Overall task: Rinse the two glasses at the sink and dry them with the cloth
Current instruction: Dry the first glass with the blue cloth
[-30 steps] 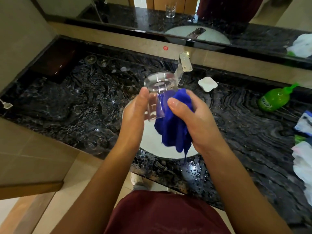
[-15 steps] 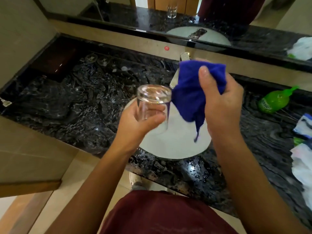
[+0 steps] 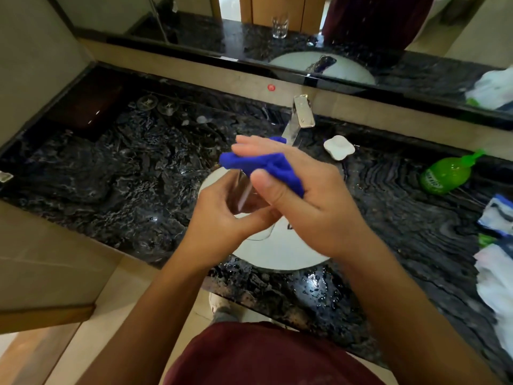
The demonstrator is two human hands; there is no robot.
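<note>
Over the round white sink basin [image 3: 277,257], the left hand [image 3: 222,220] gripped the clear drinking glass [image 3: 244,195], now lower and tilted. The right hand [image 3: 302,201], raised half a second before, had dropped onto the glass, fingers straightened, thumb pinching the bunched blue cloth [image 3: 266,165] across its top.

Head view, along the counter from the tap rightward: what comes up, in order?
Tap → white soap dish → green bottle → plastic bags at the right edge.
</note>
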